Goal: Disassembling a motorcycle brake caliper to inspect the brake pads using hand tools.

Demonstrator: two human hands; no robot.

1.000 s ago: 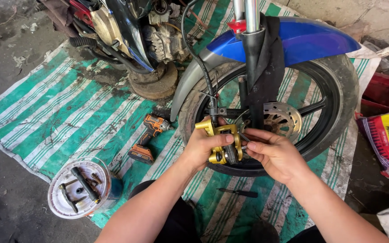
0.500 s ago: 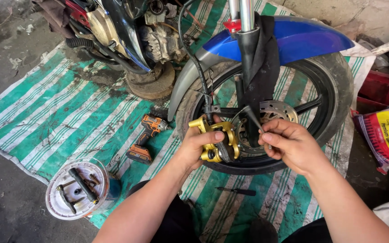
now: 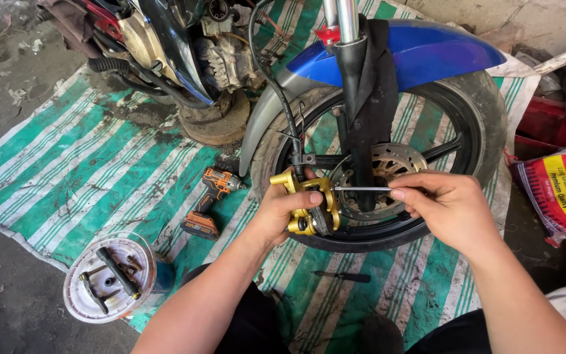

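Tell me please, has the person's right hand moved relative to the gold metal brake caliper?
Yes: the right hand drew rightward from the gold brake caliper, pulling a thin metal pin out.

Sack (image 3: 561,193) cut off; fork (image 3: 345,19) too

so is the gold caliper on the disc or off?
Off: the left hand holds the gold caliper beside the brake disc, not straddling it.

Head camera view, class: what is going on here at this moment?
A person sits at the front wheel of a motorcycle standing on a green striped tarp. The left hand grips a gold brake caliper beside the brake disc. The right hand pinches a thin metal pin whose tip meets the caliper. A cordless drill, a small dark tool and a round container of tools lie nearby.
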